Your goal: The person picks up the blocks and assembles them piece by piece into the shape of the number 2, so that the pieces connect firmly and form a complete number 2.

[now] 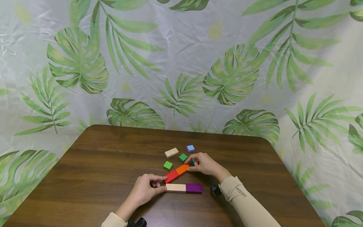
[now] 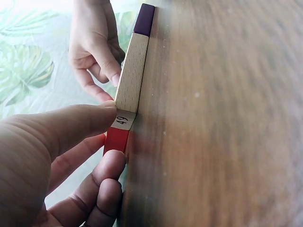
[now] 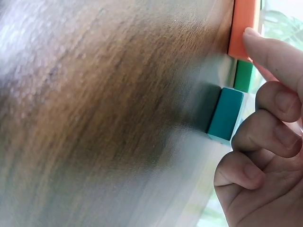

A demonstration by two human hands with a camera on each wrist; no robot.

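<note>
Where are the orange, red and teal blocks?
Orange block (image 1: 182, 169): head view, middle of its top face.
Red block (image 1: 171, 176): head view, middle of its top face.
Teal block (image 3: 226, 114): right wrist view, its largest visible face.

Red block (image 1: 171, 177) blazing away, orange block (image 1: 182, 170) flaming too! Now a purple block (image 1: 194, 189) and a plain pale-wood block (image 1: 176, 188). Here's the lime-green block (image 1: 168, 165), a darker green block (image 1: 183, 157), a light blue block (image 1: 190, 148), a teal block (image 3: 226, 113). Brown grain streaks the tabletop (image 1: 255, 164), green leaves (image 1: 231, 74) splash across the grey-white cloth (image 1: 184, 47), and the sleeves (image 1: 252, 205) are cream!
</note>
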